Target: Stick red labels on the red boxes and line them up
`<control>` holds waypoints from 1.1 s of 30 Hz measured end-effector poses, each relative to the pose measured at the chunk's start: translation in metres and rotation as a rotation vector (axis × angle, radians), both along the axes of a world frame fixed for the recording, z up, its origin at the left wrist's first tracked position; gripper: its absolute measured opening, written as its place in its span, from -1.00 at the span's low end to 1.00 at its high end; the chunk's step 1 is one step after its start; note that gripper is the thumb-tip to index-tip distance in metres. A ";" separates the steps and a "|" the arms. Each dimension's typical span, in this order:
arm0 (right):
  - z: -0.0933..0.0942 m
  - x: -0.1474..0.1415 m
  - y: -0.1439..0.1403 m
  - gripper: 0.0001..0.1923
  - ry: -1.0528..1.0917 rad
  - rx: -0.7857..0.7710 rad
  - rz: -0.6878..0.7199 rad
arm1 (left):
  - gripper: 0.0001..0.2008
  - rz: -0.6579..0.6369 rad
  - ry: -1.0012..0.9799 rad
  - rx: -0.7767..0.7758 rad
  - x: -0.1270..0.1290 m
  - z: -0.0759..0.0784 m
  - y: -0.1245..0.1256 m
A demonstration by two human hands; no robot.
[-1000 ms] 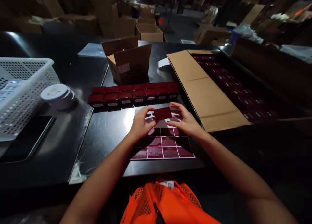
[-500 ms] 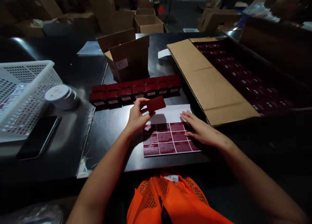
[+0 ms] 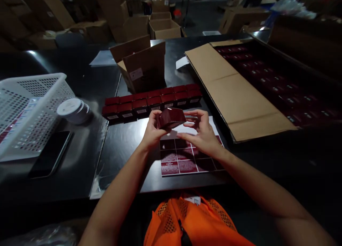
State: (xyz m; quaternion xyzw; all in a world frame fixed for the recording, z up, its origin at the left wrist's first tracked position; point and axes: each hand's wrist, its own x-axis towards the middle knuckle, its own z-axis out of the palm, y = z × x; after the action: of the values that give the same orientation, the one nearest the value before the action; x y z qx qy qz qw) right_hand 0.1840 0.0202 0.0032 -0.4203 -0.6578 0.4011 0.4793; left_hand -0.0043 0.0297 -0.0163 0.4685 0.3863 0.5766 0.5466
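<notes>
My left hand (image 3: 153, 132) grips a small dark red box (image 3: 171, 118) by its left end, tilted above a label sheet. My right hand (image 3: 201, 133) is at the box's right end with thumb and fingers apart. Its fingertips come up close to the box; whether they touch it I cannot tell. Beneath both hands lies the white sheet of dark red labels (image 3: 178, 166), partly covered by my right hand. Just beyond it stand two rows of similar small red boxes (image 3: 140, 105).
An open cardboard box (image 3: 145, 67) stands behind the rows. At right, a large carton (image 3: 237, 96) holds many red boxes. On the left are a white basket (image 3: 57, 87), a round white roll or container (image 3: 71, 108) and a phone (image 3: 50, 155).
My right hand has lifted off the label sheet and moved left and up to the small box. My left hand has turned the box, so more of its sides show.
</notes>
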 end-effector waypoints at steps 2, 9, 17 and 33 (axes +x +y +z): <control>0.003 -0.004 0.008 -0.25 0.084 -0.050 0.049 | -0.40 -0.030 -0.049 -0.046 -0.001 0.000 0.001; -0.002 -0.008 0.023 -0.52 0.037 0.138 0.052 | -0.36 -0.056 -0.072 -0.051 0.000 -0.001 0.001; -0.005 0.008 0.011 -0.61 -0.190 0.327 0.043 | -0.38 0.003 0.394 0.233 -0.001 -0.010 0.005; -0.036 -0.003 -0.002 -0.48 -0.748 0.278 0.254 | -0.38 0.089 -0.072 -0.197 -0.008 -0.029 0.030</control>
State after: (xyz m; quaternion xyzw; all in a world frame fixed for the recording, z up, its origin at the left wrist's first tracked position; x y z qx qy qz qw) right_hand 0.1809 0.0187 -0.0332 -0.3839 -0.8810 0.1839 0.2063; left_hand -0.0124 0.0593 -0.0454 0.3739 0.4417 0.5761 0.5772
